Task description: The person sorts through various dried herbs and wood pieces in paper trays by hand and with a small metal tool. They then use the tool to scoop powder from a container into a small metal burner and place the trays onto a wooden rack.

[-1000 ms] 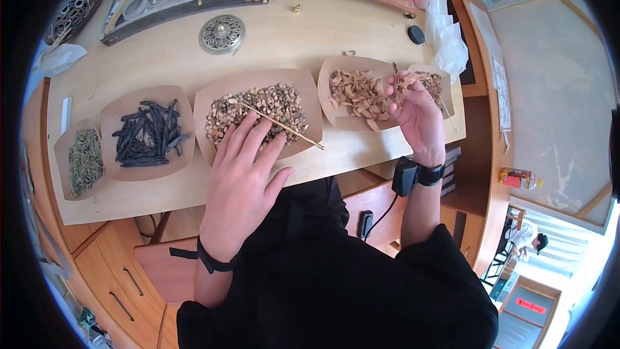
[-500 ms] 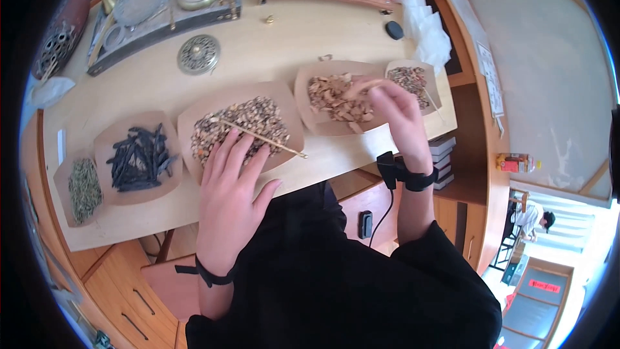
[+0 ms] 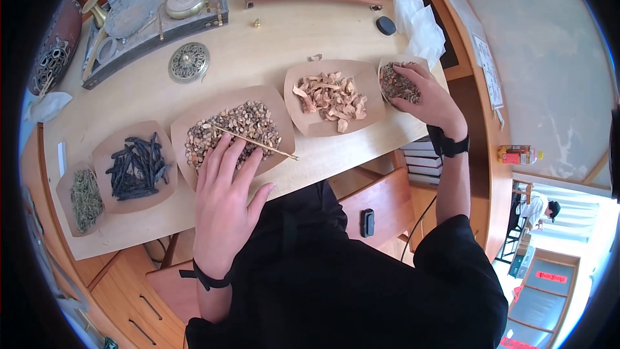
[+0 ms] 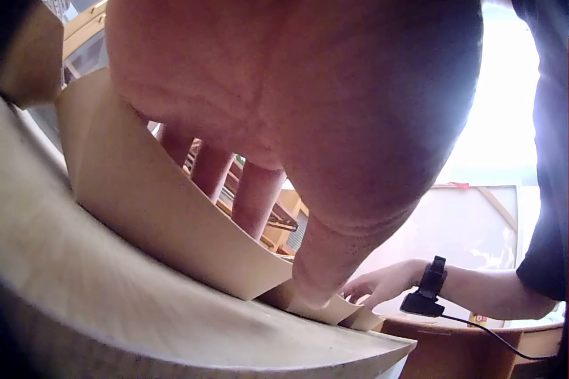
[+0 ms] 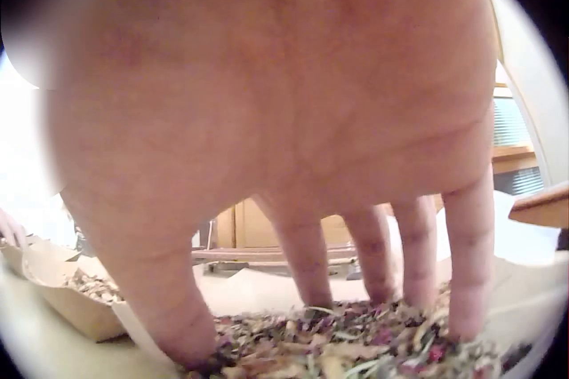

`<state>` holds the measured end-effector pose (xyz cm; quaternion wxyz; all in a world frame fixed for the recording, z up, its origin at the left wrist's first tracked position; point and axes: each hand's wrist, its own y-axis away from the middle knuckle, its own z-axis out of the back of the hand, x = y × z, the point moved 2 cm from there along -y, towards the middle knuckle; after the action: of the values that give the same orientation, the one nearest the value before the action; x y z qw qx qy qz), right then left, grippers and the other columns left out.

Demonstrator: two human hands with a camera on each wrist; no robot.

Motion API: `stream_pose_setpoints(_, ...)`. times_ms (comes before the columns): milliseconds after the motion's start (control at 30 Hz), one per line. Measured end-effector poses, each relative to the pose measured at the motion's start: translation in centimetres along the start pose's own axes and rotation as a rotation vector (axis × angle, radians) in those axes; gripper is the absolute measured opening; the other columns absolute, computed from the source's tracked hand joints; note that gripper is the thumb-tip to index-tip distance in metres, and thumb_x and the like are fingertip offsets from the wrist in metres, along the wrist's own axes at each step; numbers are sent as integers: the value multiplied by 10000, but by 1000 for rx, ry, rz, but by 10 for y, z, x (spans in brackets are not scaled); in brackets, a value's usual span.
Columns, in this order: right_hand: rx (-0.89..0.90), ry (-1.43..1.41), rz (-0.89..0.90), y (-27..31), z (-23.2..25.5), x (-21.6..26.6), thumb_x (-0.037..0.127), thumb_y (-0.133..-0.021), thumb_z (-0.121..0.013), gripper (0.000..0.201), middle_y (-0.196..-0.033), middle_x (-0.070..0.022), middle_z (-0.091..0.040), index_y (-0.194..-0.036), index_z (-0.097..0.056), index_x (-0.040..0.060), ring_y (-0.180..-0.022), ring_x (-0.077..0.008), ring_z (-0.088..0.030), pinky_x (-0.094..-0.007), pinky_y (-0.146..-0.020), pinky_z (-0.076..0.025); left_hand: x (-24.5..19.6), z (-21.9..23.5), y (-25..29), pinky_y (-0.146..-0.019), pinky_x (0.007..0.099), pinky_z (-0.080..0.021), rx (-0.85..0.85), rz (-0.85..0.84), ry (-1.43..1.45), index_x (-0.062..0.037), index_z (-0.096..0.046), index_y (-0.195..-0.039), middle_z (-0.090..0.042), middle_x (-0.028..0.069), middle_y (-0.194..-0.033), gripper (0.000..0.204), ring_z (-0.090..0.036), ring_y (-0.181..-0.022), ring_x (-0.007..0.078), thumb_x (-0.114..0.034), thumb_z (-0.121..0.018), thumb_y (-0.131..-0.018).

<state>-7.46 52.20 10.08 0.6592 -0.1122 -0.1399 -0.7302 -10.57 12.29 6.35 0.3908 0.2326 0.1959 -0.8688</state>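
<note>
My right hand (image 3: 431,98) reaches over a small paper tray at the right end of the row, fingertips and thumb down in mixed dried herbs (image 5: 356,343) with green and reddish bits. In the right wrist view its fingers are fairly straight, thumb well apart from them. My left hand (image 3: 226,200) lies palm down at the near side of a larger paper tray (image 3: 282,103), fingers spread. Its fingertips rest over chopped brownish dried pieces (image 3: 248,118), close to a thin golden stick (image 3: 258,142) lying across that tray.
Between my hands sits a paper tray of pale brown shavings (image 3: 329,97). Leftward are trays of dark dried pods (image 3: 139,165) and green herb (image 3: 86,200). Behind stand a round pierced metal lid (image 3: 189,62), a grey box of tools (image 3: 158,42) and white plastic bags (image 3: 420,22).
My right hand has let go of the pale shavings it held and moved right, down into the mixed herbs. My left hand stays at its tray. The head view has shifted.
</note>
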Motion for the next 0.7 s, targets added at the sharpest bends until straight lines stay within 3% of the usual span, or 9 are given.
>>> stream_pose_setpoints(133, -79, 99, -2, -1, -10, 1, 103, -800, -751, 506, -1233, -156, -617, -1286, -619, 61, -1163, -376, -584, -414, -999, -492, -1, 0, 0, -1124, 525, -375, 18, 4, 13, -20, -663, -1240, -532, 152, -1388, 449, -453, -1357, 379, -220, -760, -850)
stream_pose_setpoints(300, -109, 125, -2, -2, -13, -2, 55, -792, -731, 437, -1232, -169, -620, -1216, -625, 46, -1129, -377, -615, -417, -977, -499, -2, 1, 0, -1114, 501, -387, 13, 9, -1, -24, -665, -1240, -547, 151, -1379, 456, -461, -1356, 373, -211, -771, -837)
stream_pose_setpoints(500, -133, -34, 34, -4, -12, -10, -9, -762, -707, 319, -1129, -157, -630, -1075, -652, 26, -1056, -395, -601, -430, -926, -501, -2, 2, 0, -1110, 480, -393, 5, -1, -7, -33, -666, -1242, -556, 143, -1379, 460, -463, -1361, 365, -207, -775, -831)
stream_pose_setpoints(700, -106, -175, -87, -5, -13, -25, -33, -786, -701, 270, -1035, -106, -650, -1047, -675, 29, -958, -279, -650, -352, -816, -530, 0, 0, 2, -1120, 485, -382, 8, -9, -21, -46, -663, -1259, -543, 135, -1404, 465, -449, -1374, 362, -221, -767, -842)
